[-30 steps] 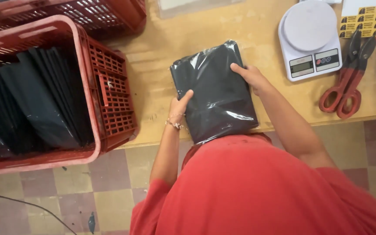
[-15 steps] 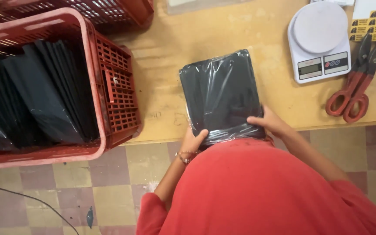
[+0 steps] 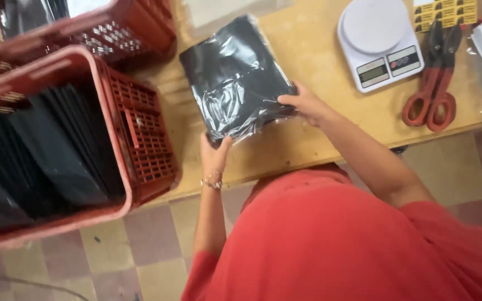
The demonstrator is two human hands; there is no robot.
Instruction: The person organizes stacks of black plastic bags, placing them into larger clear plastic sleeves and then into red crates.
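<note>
Black cloth folded flat inside a clear, shiny plastic bag (image 3: 235, 78) is what I have between my hands, lying on the wooden desk (image 3: 313, 50). The packet is a long rectangle, and its long axis runs from the near desk edge up and away from me, tilted a little so the far end leans toward my left; one short end points back at my body, the other toward the far side of the desk.

My left hand (image 3: 214, 154) is at the near left corner, fingers closed on the bag's edge with the thumb on top. My right hand (image 3: 303, 102) sits at the near right corner, fingers spread flat and pressing on the plastic rather than wrapped around it.

Just to the left of the packet stands a red plastic crate (image 3: 140, 128) holding a row of similar black packets on edge, and a second red crate (image 3: 124, 28) sits behind it. Well to the right are a white kitchen scale (image 3: 377, 39) and red-handled shears (image 3: 433, 83), both apart from the packet.
</note>
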